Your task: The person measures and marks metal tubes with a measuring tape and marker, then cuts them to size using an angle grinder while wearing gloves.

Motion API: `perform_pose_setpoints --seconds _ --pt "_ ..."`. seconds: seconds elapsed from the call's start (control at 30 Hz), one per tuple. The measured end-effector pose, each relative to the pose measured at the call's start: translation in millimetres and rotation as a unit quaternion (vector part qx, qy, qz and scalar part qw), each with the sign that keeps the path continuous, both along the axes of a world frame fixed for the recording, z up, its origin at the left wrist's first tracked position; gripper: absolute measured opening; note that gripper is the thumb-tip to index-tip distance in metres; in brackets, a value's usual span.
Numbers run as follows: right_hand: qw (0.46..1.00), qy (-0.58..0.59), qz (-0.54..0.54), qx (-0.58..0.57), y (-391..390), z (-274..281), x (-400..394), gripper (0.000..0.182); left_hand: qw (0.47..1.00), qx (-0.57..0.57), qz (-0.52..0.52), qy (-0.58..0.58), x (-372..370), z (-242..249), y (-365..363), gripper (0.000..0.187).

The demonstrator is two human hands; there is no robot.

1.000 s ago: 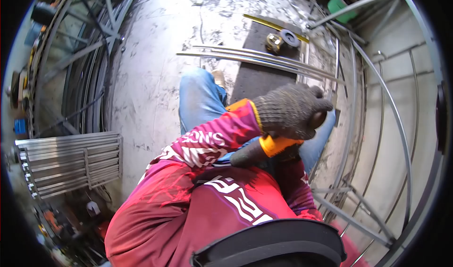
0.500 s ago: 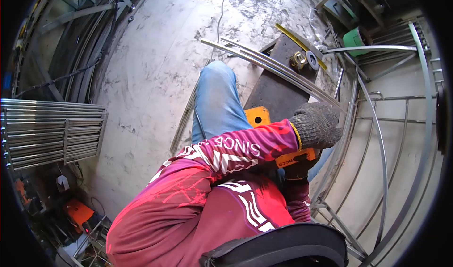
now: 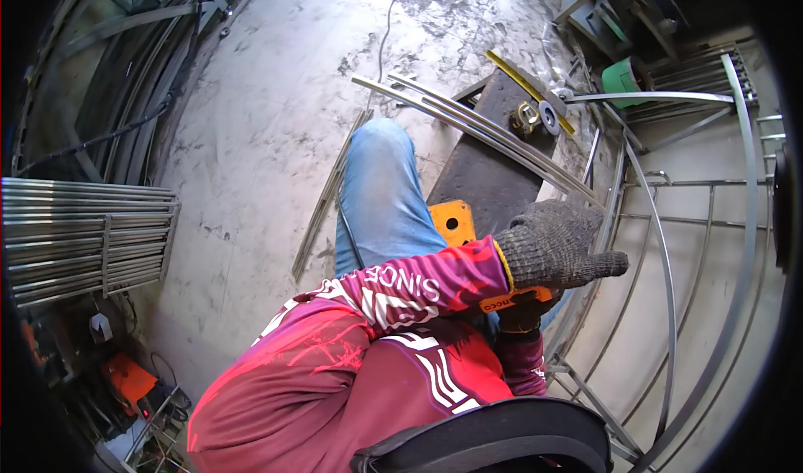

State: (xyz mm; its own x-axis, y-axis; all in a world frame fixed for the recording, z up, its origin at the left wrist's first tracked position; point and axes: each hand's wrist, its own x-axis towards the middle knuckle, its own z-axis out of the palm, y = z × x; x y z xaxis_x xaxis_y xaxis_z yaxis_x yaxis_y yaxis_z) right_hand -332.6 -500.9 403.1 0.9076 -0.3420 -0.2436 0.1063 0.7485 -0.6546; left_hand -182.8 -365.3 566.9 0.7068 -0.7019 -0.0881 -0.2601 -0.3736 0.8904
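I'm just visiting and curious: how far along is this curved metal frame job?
Looks done: the curved frame already has bars fixed across it. In hand: no tool shows; the gloved left hand sits over the right hand, which is mostly hidden. Probably left: several curved strips lie loose on the dark plate, apart from the frame.

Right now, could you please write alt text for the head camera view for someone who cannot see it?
A person in a red jersey and jeans sits on a workshop floor, their grey-gloved left hand crossed over the right hand, which is mostly hidden. Curved metal rods lie over a dark mat.
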Motion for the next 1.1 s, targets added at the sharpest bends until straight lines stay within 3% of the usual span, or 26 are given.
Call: perform_pose_setpoints --seconds 0.3,0.6,0.67,0.8,0.87,1.0,1.1 --pt "1.000 -0.003 -0.002 0.019 1.0 7.4 -14.1 0.063 0.999 0.040 0.032 -0.003 -10.9 -2.0 -8.0 0.054" --pt "0.999 -0.018 0.006 0.035 3.9 8.6 -12.3 0.063 0.999 0.016 -0.006 -0.036 -9.2 -10.9 -3.4 0.041" --pt "0.999 -0.022 0.009 0.041 4.2 8.5 -9.9 0.063 0.995 -0.039 -0.006 -0.088 -10.4 -12.6 1.3 0.039" --pt "0.998 -0.029 0.017 0.047 6.9 7.8 -5.1 0.063 0.994 -0.051 -0.004 -0.098 -11.1 -12.1 4.5 0.039" --pt "0.998 -0.031 0.021 0.049 7.5 7.5 -4.7 0.063 0.999 0.000 0.002 -0.034 -15.8 2.4 5.7 0.050" --pt "0.998 -0.030 0.023 0.055 9.7 9.6 -10.8 0.063 0.998 -0.017 -0.011 -0.054 -36.1 31.1 13.7 0.072" --pt "0.998 -0.031 0.020 0.060 8.8 11.9 -13.4 0.063 0.998 -0.034 0.004 -0.055 -40.1 26.7 7.9 0.070"
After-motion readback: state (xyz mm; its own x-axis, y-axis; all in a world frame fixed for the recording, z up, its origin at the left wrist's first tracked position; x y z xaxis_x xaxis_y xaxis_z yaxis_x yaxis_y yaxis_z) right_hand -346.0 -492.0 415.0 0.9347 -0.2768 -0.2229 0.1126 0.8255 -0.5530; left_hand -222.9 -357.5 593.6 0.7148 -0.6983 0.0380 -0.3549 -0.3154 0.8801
